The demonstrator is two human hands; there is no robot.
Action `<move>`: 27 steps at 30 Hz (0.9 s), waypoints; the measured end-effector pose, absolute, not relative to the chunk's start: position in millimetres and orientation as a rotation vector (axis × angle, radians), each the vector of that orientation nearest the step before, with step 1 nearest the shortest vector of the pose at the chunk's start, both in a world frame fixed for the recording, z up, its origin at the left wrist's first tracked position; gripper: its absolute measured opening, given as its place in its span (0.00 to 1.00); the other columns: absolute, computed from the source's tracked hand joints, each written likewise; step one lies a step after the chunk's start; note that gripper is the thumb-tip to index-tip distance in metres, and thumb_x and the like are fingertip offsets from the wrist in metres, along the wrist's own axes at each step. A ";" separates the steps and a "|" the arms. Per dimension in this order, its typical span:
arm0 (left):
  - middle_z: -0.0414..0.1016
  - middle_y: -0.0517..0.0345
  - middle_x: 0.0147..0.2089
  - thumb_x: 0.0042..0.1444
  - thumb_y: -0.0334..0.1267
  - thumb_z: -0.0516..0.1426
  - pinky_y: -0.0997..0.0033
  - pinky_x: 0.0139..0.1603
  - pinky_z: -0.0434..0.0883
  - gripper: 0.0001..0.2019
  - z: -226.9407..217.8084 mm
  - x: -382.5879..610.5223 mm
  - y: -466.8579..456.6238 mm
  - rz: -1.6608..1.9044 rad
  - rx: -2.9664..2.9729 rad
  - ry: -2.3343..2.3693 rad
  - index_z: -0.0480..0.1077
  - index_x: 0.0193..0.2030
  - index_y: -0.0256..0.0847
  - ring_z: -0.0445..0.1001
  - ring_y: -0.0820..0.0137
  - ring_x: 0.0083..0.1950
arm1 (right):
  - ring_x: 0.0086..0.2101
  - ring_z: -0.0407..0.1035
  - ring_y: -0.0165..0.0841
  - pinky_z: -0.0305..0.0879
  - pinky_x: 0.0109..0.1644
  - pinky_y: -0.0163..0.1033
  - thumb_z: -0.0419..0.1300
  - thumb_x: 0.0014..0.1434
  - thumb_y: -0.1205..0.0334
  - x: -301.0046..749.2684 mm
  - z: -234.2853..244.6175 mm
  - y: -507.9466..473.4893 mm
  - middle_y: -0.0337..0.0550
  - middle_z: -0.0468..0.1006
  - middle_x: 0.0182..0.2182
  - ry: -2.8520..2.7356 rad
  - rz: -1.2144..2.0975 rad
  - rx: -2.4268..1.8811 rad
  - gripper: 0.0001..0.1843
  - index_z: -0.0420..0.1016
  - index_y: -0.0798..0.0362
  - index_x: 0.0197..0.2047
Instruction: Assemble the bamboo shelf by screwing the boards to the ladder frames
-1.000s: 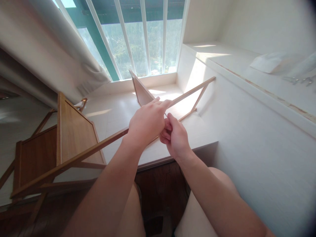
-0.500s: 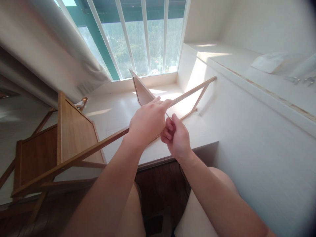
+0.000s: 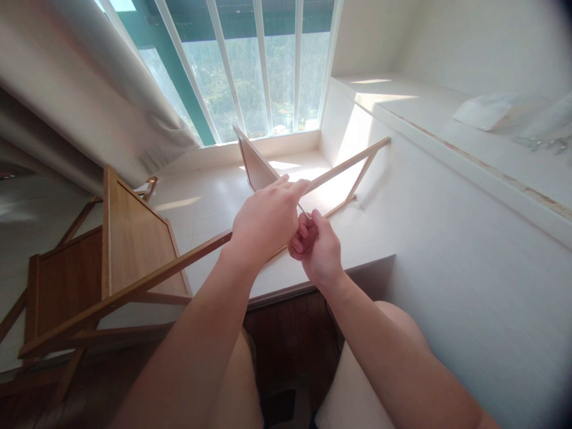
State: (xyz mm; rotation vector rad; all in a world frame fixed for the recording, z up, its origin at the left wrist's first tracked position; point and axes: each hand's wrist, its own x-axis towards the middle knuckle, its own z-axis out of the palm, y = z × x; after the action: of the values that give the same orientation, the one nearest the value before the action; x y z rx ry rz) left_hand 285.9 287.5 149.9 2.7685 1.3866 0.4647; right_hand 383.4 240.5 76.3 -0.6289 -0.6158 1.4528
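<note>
A wooden shelf frame point(image 3: 134, 238) lies tilted across a pale window platform point(image 3: 210, 202). One long rail point(image 3: 344, 167) of it runs from lower left to upper right. My left hand point(image 3: 266, 220) is closed over the middle of that rail, index finger stretched along it. My right hand point(image 3: 317, 247) sits just under and right of the left, fingers curled in a pinch round a thin metal tool point(image 3: 302, 210) that pokes up at the rail. A light wooden panel point(image 3: 254, 164) stands on edge behind my hands.
A window with white vertical bars point(image 3: 263, 65) and a bunched curtain point(image 3: 89, 89) are at the back. A raised white ledge point(image 3: 429, 113) on the right holds a plastic bag point(image 3: 496, 110). My bare knees show at the bottom over a dark wood floor point(image 3: 290, 339).
My right hand has shifted a little and turned at the wrist under the rail. The left hand and the frame have stayed put.
</note>
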 end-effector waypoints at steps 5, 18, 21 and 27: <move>0.76 0.49 0.60 0.63 0.29 0.51 0.61 0.51 0.74 0.23 150.3 286.1 287.7 0.475 2.770 1.382 0.68 0.63 0.50 0.78 0.57 0.56 | 0.16 0.53 0.27 0.47 0.19 0.32 0.50 0.66 0.47 383.8 74.0 241.3 0.33 0.61 0.14 -0.608 1.493 -0.595 0.23 0.60 0.50 0.23; 0.73 0.49 0.64 0.63 0.28 0.50 0.62 0.47 0.74 0.24 150.0 286.1 286.2 0.456 2.804 1.418 0.68 0.64 0.51 0.80 0.58 0.50 | 0.16 0.54 0.26 0.46 0.19 0.31 0.53 0.65 0.47 384.3 76.4 240.2 0.33 0.62 0.16 -0.545 1.497 -0.631 0.21 0.58 0.50 0.25; 0.74 0.49 0.63 0.64 0.29 0.51 0.62 0.47 0.74 0.23 149.8 285.9 286.3 0.460 2.804 1.414 0.68 0.63 0.51 0.80 0.58 0.51 | 0.16 0.54 0.26 0.47 0.19 0.31 0.54 0.64 0.47 383.9 76.2 240.1 0.33 0.62 0.16 -0.547 1.492 -0.631 0.21 0.58 0.50 0.25; 0.76 0.49 0.61 0.63 0.28 0.51 0.61 0.50 0.74 0.24 149.6 285.1 287.7 0.492 2.791 1.376 0.68 0.63 0.50 0.78 0.57 0.56 | 0.17 0.53 0.25 0.45 0.19 0.31 0.53 0.65 0.49 384.1 77.0 240.1 0.33 0.62 0.16 -0.529 1.516 -0.567 0.20 0.59 0.50 0.25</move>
State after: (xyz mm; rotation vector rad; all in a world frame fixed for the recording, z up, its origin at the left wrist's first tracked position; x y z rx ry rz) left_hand 285.1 287.7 149.6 2.7908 1.3763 0.4923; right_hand 384.1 240.1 77.0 -0.5674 -0.5290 1.5158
